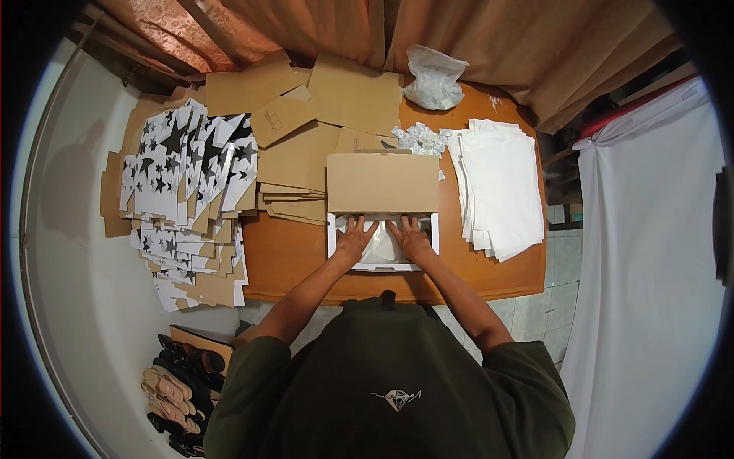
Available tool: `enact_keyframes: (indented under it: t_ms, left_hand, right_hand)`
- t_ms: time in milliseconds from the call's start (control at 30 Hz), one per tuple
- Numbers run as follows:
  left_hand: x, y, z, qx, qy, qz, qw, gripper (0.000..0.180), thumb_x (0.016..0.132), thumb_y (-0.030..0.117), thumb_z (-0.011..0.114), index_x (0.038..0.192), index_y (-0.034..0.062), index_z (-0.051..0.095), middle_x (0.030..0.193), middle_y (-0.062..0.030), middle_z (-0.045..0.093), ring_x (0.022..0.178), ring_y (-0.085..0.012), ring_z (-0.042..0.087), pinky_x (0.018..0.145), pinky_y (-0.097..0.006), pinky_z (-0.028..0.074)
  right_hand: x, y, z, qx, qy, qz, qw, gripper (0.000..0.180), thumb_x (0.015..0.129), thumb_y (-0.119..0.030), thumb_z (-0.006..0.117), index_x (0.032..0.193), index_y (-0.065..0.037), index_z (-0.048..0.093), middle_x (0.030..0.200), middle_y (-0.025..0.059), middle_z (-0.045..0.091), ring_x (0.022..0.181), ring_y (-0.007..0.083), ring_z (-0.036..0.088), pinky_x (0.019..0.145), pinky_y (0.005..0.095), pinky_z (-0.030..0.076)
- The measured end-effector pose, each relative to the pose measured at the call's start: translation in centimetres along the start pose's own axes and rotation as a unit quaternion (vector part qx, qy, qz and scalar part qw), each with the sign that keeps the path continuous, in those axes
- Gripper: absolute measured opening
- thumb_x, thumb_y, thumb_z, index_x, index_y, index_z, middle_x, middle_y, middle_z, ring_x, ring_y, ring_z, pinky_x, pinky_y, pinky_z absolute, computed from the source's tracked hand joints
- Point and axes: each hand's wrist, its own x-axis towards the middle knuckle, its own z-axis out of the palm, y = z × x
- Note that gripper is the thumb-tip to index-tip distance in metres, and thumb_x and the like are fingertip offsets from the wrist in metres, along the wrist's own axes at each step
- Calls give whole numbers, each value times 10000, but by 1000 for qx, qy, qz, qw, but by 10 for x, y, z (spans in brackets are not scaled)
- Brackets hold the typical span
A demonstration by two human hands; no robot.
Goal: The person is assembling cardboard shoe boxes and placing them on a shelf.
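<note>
Left hand (354, 242) and right hand (411, 242), both spread, on the white sheet (381, 248) beneath them in the open box (382, 188).

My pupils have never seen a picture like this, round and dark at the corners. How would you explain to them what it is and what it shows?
There is no machine here, just a person's two bare hands. The only picture comes from a wide fisheye camera worn on the head, looking down, so straight edges bend near the rim. Left in the picture is the person's left.

On the wooden table stands an open box, its brown flap raised. The left hand and right hand reach inside, fingers spread over whitish sheeting; neither appears to grip anything.

To the left lie star-patterned cardboard pieces, with flat brown cardboard beside them. Beyond the box are small pale packets and a plastic bag; to the right, white sheets.
</note>
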Motion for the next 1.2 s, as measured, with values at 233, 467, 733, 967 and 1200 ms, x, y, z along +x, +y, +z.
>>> enact_keyframes:
  t_ms: [233, 467, 733, 967, 1200]
  left_hand:
    - [7, 0, 5, 41, 18, 24, 999, 921, 797, -23, 717, 1576, 236, 300, 1541, -199, 314, 1387, -426, 387, 927, -608, 560]
    - [-1, -14, -32, -191, 73, 107, 973, 431, 920, 172, 675, 1308, 27, 557, 1288, -267, 598, 1162, -395, 609, 992, -462, 491]
    - [-3, 66, -104, -397, 242, 142, 874, 390, 895, 185, 734, 1224, 16, 611, 1084, -194, 695, 917, -285, 704, 832, -387, 553]
    - [32, 151, -109, -478, 238, 131, 835, 390, 906, 227, 742, 1198, -1, 621, 1040, -175, 686, 880, -245, 714, 780, -350, 572]
    - [98, 206, -87, -518, 261, -44, 813, 363, 890, 192, 726, 1176, -10, 626, 1026, -210, 701, 880, -295, 725, 806, -392, 567]
  right_hand:
    - [-4, -4, -6, 13, -17, 22, 1000, 663, 1005, -131, 453, 1619, -203, 215, 1556, 274, 330, 1382, 487, 430, 932, 499, 571]
    - [-34, 25, -50, 321, 67, -10, 945, 654, 843, -107, 741, 1440, -68, 478, 1366, 252, 566, 1157, 381, 636, 964, 446, 539]
    - [-105, 98, -91, 460, 222, 66, 857, 482, 902, -157, 705, 1337, -10, 559, 1160, 237, 674, 1056, 354, 678, 901, 416, 554]
    - [-119, 169, -65, 466, 209, 91, 855, 480, 912, -197, 705, 1332, -7, 571, 1124, 224, 692, 986, 351, 698, 866, 412, 562]
    - [-83, 219, -50, 408, 199, 53, 890, 367, 905, -151, 693, 1242, -27, 617, 1091, 201, 691, 1004, 358, 681, 870, 435, 547]
